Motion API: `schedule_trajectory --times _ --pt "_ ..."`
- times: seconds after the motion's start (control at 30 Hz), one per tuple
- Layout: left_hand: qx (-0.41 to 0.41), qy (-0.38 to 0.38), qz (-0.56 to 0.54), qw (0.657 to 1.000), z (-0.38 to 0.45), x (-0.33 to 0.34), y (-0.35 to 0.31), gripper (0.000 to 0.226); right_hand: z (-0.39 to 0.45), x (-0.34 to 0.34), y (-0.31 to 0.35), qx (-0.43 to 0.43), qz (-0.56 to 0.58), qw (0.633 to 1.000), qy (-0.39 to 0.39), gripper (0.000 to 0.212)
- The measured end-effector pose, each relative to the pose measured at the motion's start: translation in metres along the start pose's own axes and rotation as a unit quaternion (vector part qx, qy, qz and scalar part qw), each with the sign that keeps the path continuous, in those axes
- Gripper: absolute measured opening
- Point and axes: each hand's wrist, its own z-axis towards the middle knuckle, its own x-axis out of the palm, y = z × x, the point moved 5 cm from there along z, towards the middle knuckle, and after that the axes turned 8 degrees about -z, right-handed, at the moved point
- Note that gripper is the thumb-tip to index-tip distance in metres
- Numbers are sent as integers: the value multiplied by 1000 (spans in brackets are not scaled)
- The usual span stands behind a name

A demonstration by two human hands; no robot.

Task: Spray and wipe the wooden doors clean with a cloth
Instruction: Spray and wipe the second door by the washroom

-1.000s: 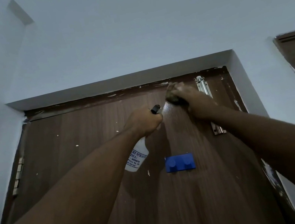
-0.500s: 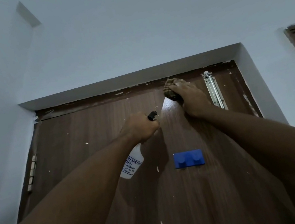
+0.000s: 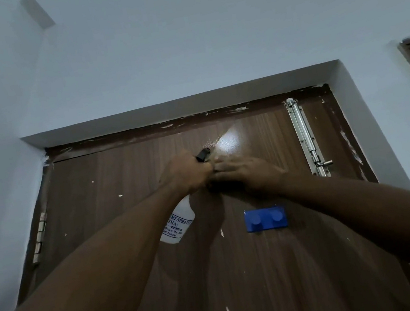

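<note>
Left hand (image 3: 188,175) has its grip clenched round the neck of a white plastic spray bottle with a black nozzle (image 3: 178,223), nozzle aimed up and right at the door, bottle body hanging below the fist. Right hand (image 3: 248,172) lies flat against the door just beside the left fist, fingers fairly straight and pointing left, nearly touching it; a dark wad under the palm is probably the brown cloth (image 3: 215,186) (mostly hidden, cannot tell how firmly the hand presses it).

The brown wood-grain door (image 3: 245,270) carries a wet glossy patch (image 3: 231,138) close under its top edge, right of centre, just above both hands. A steel tower bolt (image 3: 305,138) runs down near the top right corner; a blue plastic two-peg hook (image 3: 266,219) sits mid-door below the hands; brass hinges (image 3: 40,237) on the left edge. White paint flecks are scattered over the panel and along the top frame.

Step in hand, as judged: wipe the sprayed patch. Best to bring the cloth up onto the sheen before it runs, use overlapping strokes along the grain, work top edge downward, keep off the bolt, and hold the nozzle clear of the wiping hand.
</note>
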Motion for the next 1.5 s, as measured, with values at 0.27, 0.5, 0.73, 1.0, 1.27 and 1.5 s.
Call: schedule_trajectory --times 0.27,0.5,0.73,1.0,1.27,1.5 --pt "15 1 -29 999 -1 -19 20 35 51 6 -30 272 -18 954 -124 51" --pt "10 14 -41 999 3 -24 38 33 62 8 -28 86 8 996 -33 50" --pt "26 23 -35 999 0 -25 45 34 71 16 3 183 14 977 -108 46" --pt "11 8 -36 999 8 -15 21 35 47 -13 -65 289 5 953 -94 46" --pt "22 42 -47 998 13 23 -23 32 -18 -27 -36 128 -48 990 -40 45" --pt "23 41 -75 996 21 62 -70 26 -41 -33 -96 406 -142 900 -67 71"
